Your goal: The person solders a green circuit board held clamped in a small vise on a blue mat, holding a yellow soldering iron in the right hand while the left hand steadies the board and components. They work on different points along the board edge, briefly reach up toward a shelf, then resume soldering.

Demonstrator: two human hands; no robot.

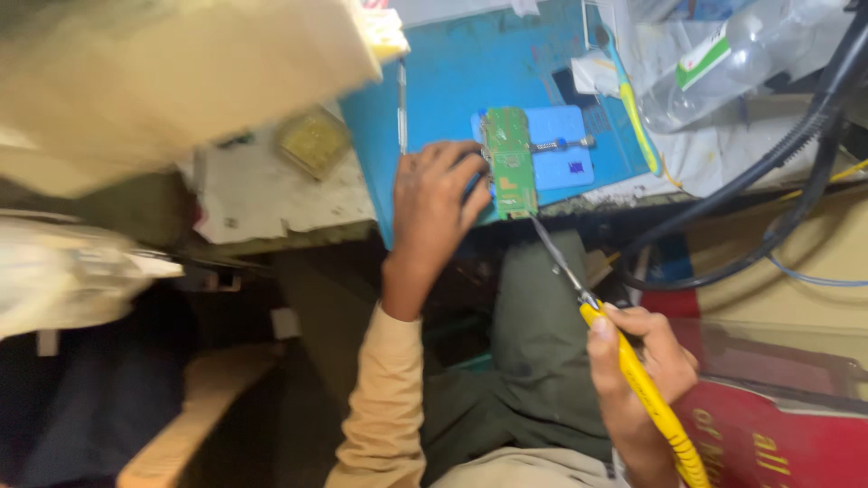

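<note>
A green circuit board (508, 161) sits clamped in a blue holder (562, 155) on a blue work mat (470, 72). My left hand (436, 201) rests on the mat's near edge, its fingers touching the board's left side. My right hand (640, 361) grips a yellow-handled soldering iron (644, 384) low at the right. The iron's metal tip (551, 248) points up at the board's lower end.
A clear plastic bottle (723, 54) and a toothbrush (628, 95) lie at the back right. Thick black cables (778, 154) curve down the right side. A small square tin (313, 141) sits left of the mat. A red box (787, 434) lies at lower right.
</note>
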